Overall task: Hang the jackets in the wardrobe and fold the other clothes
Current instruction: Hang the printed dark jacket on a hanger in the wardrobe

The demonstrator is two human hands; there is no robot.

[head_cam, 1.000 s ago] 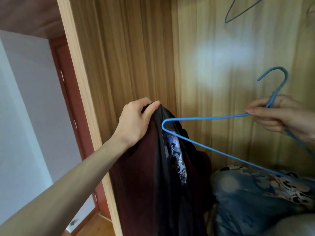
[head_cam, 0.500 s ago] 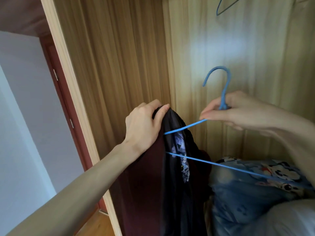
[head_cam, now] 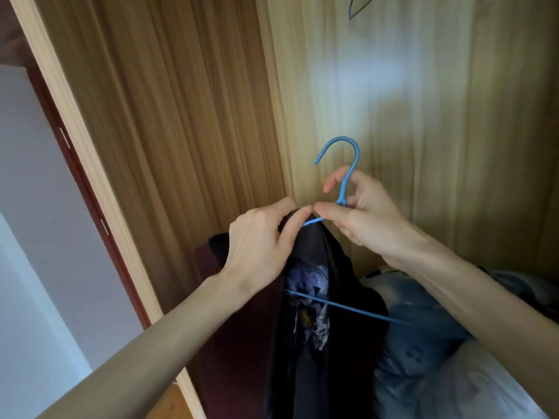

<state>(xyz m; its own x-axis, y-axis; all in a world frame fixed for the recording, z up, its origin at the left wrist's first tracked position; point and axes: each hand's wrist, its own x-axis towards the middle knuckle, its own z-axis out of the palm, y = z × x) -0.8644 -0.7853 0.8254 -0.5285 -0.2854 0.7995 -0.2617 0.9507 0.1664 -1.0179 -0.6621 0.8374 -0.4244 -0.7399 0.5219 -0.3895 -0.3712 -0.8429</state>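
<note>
Left grip (head_cam: 260, 246) pinching dark jacket (head_cam: 314, 343) collar, right grip (head_cam: 360, 213) just beside on blue hanger (head_cam: 343, 189) neck, apparently touching.

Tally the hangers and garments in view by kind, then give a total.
Blue hanger, held by the right hand: 1
Dark hanger high in the wardrobe, only partly seen: 1
Dark jacket, gripped by the left hand: 1
Total: 3
</note>
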